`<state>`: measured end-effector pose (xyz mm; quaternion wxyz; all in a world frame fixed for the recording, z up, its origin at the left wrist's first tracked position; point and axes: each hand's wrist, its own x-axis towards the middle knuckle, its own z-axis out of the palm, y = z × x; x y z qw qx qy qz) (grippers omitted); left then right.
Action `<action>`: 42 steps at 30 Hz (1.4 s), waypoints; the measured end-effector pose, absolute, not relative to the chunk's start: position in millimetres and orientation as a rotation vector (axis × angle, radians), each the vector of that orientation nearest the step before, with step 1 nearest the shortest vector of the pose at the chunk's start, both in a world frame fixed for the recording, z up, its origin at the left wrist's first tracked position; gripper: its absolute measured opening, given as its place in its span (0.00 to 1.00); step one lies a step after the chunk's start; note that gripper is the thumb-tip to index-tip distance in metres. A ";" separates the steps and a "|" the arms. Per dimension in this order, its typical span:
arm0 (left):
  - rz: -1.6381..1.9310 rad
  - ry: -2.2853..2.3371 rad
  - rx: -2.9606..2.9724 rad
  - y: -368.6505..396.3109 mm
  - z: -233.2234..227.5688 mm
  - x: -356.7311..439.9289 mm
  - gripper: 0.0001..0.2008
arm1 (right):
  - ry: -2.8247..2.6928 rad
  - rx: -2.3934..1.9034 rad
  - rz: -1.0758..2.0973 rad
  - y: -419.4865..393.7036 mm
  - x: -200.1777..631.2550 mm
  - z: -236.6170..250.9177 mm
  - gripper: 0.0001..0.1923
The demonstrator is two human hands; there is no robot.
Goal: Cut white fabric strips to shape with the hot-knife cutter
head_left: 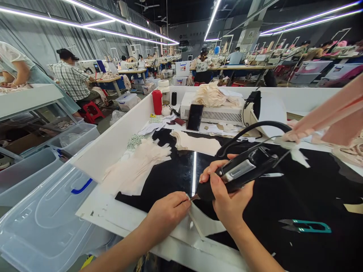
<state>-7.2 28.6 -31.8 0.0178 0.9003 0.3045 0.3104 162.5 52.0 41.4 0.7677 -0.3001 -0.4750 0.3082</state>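
Cloth [211, 223] sloped down from our left hand [169, 208] near the front of the table [113, 218], its upper corner pinched between closed thumb and fingers. Our right hand [233, 200] had its fingers wrapped around the tool [241, 168]. We judged the cloth light, soft and limp, best taken by an edge; the tool seemed rigid and heavier, suited to a full grip. Our left fingers hid the corner, and we couldn't tell whether the tool's tip touched it.

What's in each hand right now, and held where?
Right hand grips the black tool around its body; left hand pinches the pale fabric piece by its end beside the tool's tip.
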 end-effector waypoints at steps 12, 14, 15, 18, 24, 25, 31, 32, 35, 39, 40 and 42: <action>0.834 0.990 2.787 27.0 -19.7 -12.1 0.12 | -0.985 -0.632 0.707 39.6 171.3 42.0 0.23; 0.828 0.983 2.786 27.6 -19.7 -12.5 0.12 | -0.977 -0.628 0.710 38.5 171.0 41.0 0.23; 0.832 0.977 2.786 27.9 -20.0 -12.7 0.12 | -0.973 -0.629 0.712 38.4 170.8 40.4 0.23; 0.839 0.957 2.782 28.5 -21.7 -13.4 0.11 | -0.983 -0.623 0.715 38.9 170.0 38.8 0.23; 0.866 0.940 2.816 30.2 -24.2 -15.7 0.11 | -1.009 -0.655 0.704 39.2 170.5 40.5 0.22; 0.876 0.932 2.832 30.7 -23.0 -15.6 0.12 | -1.001 -0.662 0.703 38.8 171.3 41.7 0.22; 0.914 0.807 2.918 28.1 -6.8 -2.8 0.10 | -0.963 -0.658 0.674 33.4 181.6 47.2 0.24; 0.913 0.787 2.926 26.4 -5.0 0.6 0.10 | -0.965 -0.660 0.672 32.6 183.3 47.1 0.24; 0.888 0.747 2.944 20.3 -3.5 8.8 0.10 | -0.971 -0.669 0.666 30.6 186.4 45.4 0.24; 0.847 0.770 2.915 14.5 -7.4 9.9 0.11 | -0.960 -0.669 0.684 28.5 185.2 44.3 0.25; 0.847 0.788 2.902 13.8 -9.0 8.8 0.11 | -0.955 -0.664 0.694 28.0 184.3 44.6 0.25; 0.854 0.824 2.883 12.8 -12.9 6.2 0.10 | -0.944 -0.660 0.711 27.2 182.1 45.8 0.25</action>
